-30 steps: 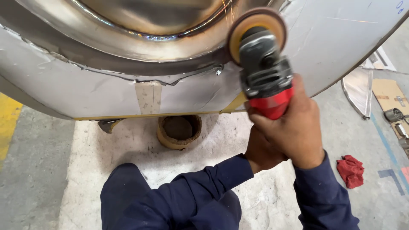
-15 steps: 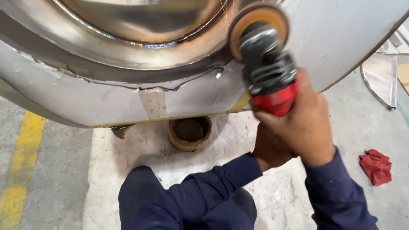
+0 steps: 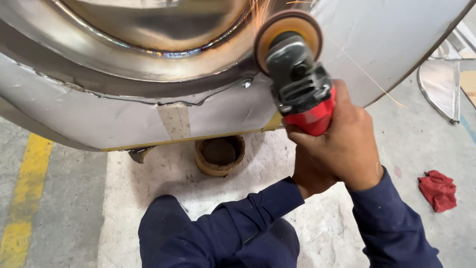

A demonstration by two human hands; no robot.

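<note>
A red and grey angle grinder (image 3: 300,89) points up at a large stainless steel vessel (image 3: 148,64). Its round sanding disc (image 3: 287,30) touches the curved welded seam, and sparks fly from the contact. My right hand (image 3: 347,144) wraps the red body of the grinder from above. Below and behind it, my left hand (image 3: 310,176) grips the rear of the tool, mostly hidden by the right hand. Both arms wear dark blue sleeves.
A round brown pot (image 3: 219,155) stands on the pale floor patch under the vessel. A red rag (image 3: 438,189) lies on the concrete at right. A yellow floor line (image 3: 25,193) runs at left. Curved metal sheet parts (image 3: 441,84) lie at upper right.
The view has shifted so the vessel and grinder sit slightly lower and left in frame. The disc stays on the seam, and sparks now show around it.
</note>
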